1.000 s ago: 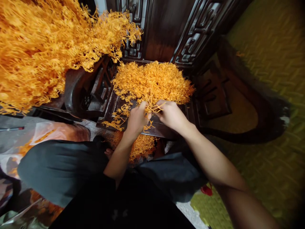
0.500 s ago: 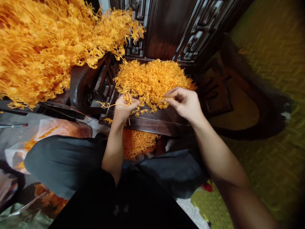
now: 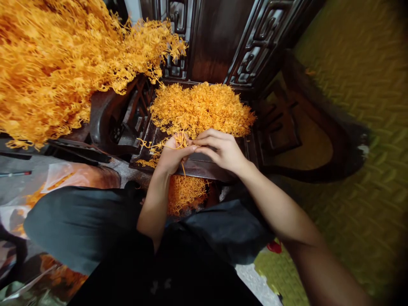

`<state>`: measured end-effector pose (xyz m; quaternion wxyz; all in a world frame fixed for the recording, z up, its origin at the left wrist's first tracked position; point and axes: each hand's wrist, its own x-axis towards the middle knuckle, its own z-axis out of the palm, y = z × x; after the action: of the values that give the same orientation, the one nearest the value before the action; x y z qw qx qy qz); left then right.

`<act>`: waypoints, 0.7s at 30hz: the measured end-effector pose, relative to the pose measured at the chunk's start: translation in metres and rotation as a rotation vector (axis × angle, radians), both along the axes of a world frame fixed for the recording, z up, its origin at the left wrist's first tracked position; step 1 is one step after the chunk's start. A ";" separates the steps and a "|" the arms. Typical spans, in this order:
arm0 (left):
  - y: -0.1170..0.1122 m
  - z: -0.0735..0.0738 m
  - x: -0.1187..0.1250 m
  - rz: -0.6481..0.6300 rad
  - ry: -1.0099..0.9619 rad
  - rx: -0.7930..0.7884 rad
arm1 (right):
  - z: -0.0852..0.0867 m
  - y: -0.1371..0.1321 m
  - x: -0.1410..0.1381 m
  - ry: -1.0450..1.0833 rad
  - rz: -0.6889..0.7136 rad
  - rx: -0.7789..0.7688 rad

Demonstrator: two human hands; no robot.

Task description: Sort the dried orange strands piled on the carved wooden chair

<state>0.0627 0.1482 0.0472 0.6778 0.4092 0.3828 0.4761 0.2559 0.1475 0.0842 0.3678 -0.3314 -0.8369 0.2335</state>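
Observation:
My left hand (image 3: 174,154) is closed around a small orange piece with thin strands (image 3: 181,140), whose ends trail out to the left and below. Fingertips of my right hand (image 3: 218,148) are pinched together and meet the left thumb and fingers at this piece. Whatever lies between the right fingertips is too small or hidden to make out. Just beyond both hands a heap of small orange stringy pieces (image 3: 204,108) covers much of the dark wooden chair seat (image 3: 210,168). A few loose ones lie left of my left hand.
A much larger orange pile (image 3: 57,72) rises at the left beyond the carved armrest (image 3: 110,119). More orange pieces (image 3: 188,193) are below the seat, between my knees. Plastic bags (image 3: 76,176) lie on the floor at left. A yellow-green textured mat (image 3: 360,170) spreads at the right.
My right hand has moved left and down from the heap's edge to meet my left hand. The left hand keeps its orange piece and has shifted slightly right in view.

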 end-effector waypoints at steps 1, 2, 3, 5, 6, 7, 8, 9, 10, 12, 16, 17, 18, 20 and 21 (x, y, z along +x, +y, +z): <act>0.000 0.001 0.000 -0.015 -0.037 -0.021 | -0.002 0.000 -0.001 0.032 0.008 0.023; 0.000 0.002 0.000 -0.028 -0.068 -0.039 | -0.003 0.000 -0.001 0.065 0.007 0.053; 0.000 0.003 0.000 -0.035 -0.095 -0.051 | -0.003 0.000 -0.001 0.093 0.001 0.086; 0.001 0.006 -0.003 -0.019 -0.141 -0.055 | -0.002 -0.003 0.000 0.114 -0.006 0.136; 0.003 0.006 -0.005 0.001 -0.159 -0.052 | -0.001 -0.005 0.001 0.099 0.006 0.136; 0.004 0.006 -0.007 0.025 -0.175 -0.049 | -0.001 -0.007 0.001 0.062 0.039 0.114; 0.005 0.005 -0.010 0.044 -0.190 -0.046 | -0.001 -0.010 0.002 -0.004 0.094 0.071; 0.007 0.004 -0.013 0.057 -0.203 -0.041 | -0.002 -0.012 0.003 -0.094 0.162 0.014; 0.008 0.002 -0.016 0.064 -0.217 -0.033 | -0.004 -0.014 0.004 -0.197 0.229 -0.047; 0.011 -0.001 -0.021 0.048 -0.249 -0.008 | -0.008 -0.015 0.007 -0.377 0.306 -0.137; 0.010 -0.003 -0.021 -0.073 -0.331 0.030 | -0.010 -0.012 0.008 -0.280 0.029 -0.093; 0.009 -0.003 -0.018 -0.109 -0.354 0.033 | -0.009 -0.011 0.006 -0.181 -0.081 -0.069; 0.007 -0.003 -0.014 -0.141 -0.377 0.033 | -0.007 -0.009 0.004 -0.087 -0.173 -0.055; 0.004 -0.002 -0.004 -0.200 -0.412 0.022 | -0.005 -0.007 -0.002 0.029 -0.259 -0.052; 0.003 -0.002 0.000 -0.224 -0.421 0.011 | -0.006 -0.005 -0.004 0.043 -0.257 -0.052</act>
<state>0.0629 0.1515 0.0455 0.7889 0.3446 0.1827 0.4750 0.2515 0.1421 0.0785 0.4038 -0.4403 -0.7730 0.2133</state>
